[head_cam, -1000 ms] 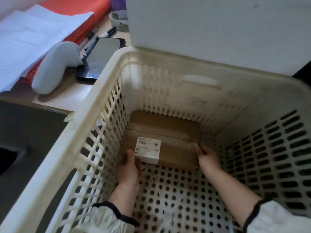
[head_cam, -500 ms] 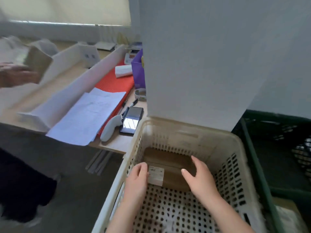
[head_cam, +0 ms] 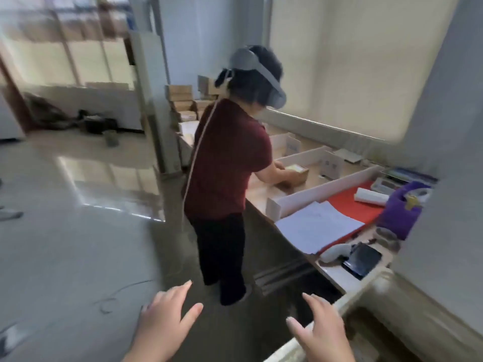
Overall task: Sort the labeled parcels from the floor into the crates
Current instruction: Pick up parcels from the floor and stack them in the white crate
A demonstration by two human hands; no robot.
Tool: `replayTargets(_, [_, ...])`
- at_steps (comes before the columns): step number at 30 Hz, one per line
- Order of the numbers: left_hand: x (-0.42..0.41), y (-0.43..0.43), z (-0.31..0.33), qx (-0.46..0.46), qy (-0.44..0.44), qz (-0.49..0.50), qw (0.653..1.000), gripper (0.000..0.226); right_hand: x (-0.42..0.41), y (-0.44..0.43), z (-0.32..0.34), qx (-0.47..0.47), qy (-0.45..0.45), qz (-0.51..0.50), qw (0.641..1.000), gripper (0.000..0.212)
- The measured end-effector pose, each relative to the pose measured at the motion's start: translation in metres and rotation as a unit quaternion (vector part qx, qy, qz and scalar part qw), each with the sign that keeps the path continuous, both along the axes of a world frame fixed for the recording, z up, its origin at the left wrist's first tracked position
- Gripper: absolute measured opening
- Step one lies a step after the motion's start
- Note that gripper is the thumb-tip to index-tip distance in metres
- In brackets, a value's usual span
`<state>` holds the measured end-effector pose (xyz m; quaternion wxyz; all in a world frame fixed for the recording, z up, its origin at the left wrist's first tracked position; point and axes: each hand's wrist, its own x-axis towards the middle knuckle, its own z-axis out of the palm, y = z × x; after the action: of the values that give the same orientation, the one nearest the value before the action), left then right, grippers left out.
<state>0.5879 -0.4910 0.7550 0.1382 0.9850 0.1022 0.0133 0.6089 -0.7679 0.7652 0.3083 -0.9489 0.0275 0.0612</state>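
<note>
Both hands empty, fingers spread wide, at the crate's edge.

The left hand (head_cam: 167,320) hangs open over the grey floor (head_cam: 78,257), palm down and fingers apart. The right hand (head_cam: 321,333) is splayed the same way above the cream rim of the crate (head_cam: 366,287), which runs under it and on past its fingertips; whether it touches the rim cannot be told, and the crate's inside is too dim to read. Ahead of and between the hands a person (head_cam: 227,163) in a dark red shirt and a headset stands at a desk (head_cam: 261,194), holding a cardboard box (head_cam: 295,173) among white dividers (head_cam: 324,189). Beyond the right hand, on the desk's near end, lie papers (head_cam: 316,226), a red mat (head_cam: 350,202), a white scanner (head_cam: 334,253) and a phone (head_cam: 363,259).
</note>
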Motion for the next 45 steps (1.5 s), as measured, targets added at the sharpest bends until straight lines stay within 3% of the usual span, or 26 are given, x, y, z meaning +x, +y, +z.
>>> replayTargets(2, [-0.036, 0.050, 0.009, 0.013, -0.019, 0.046, 0.999, 0.095, -0.005, 0.056, 0.009, -0.017, -0.025, 0.059, 0.998, 0.081])
replayTargets(6, [-0.122, 0.145, 0.026, 0.012, -0.051, 0.121, 0.991, 0.085, -0.031, 0.179, 0.028, -0.035, -0.070, 0.174, 0.982, 0.057])
replayTargets(15, [-0.365, 0.343, 0.039, 0.069, -0.033, 0.308, 0.948, 0.085, -0.165, 0.466, 0.037, -0.012, -0.100, 0.443, 0.891, 0.056])
replayTargets(19, [-0.471, 0.391, 0.021, 0.069, -0.016, 0.410, 0.909, 0.047, -0.235, 0.559, 0.023, -0.059, -0.084, 0.552, 0.827, 0.059])
replayTargets(25, [-0.582, 0.411, -0.026, 0.026, 0.024, 0.557, 0.830, 0.046, -0.331, 0.662, -0.014, -0.106, -0.032, 0.687, 0.718, 0.060])
replayTargets(31, [-0.642, 0.403, -0.083, -0.045, 0.046, 0.673, 0.737, 0.041, -0.397, 0.736, -0.069, -0.138, 0.016, 0.771, 0.621, 0.051])
replayTargets(35, [-0.670, 0.410, -0.156, -0.084, 0.043, 0.727, 0.680, 0.039, -0.434, 0.779, -0.135, -0.178, 0.029, 0.799, 0.574, 0.050])
replayTargets(38, [-0.684, 0.422, -0.238, -0.121, 0.045, 0.754, 0.644, 0.038, -0.463, 0.801, -0.221, -0.191, 0.050, 0.810, 0.552, 0.048])
replayTargets(41, [-0.695, 0.438, -0.351, -0.169, 0.029, 0.763, 0.624, 0.033, -0.491, 0.825, -0.324, -0.183, 0.111, 0.812, 0.543, 0.033])
replayTargets(43, [-0.706, 0.450, -0.441, -0.214, 0.034, 0.767, 0.604, 0.043, -0.509, 0.845, -0.404, -0.176, 0.150, 0.809, 0.541, 0.023])
replayTargets(45, [-0.719, 0.461, -0.536, -0.237, 0.054, 0.761, 0.601, 0.052, -0.526, 0.866, -0.497, -0.181, 0.141, 0.822, 0.522, 0.031])
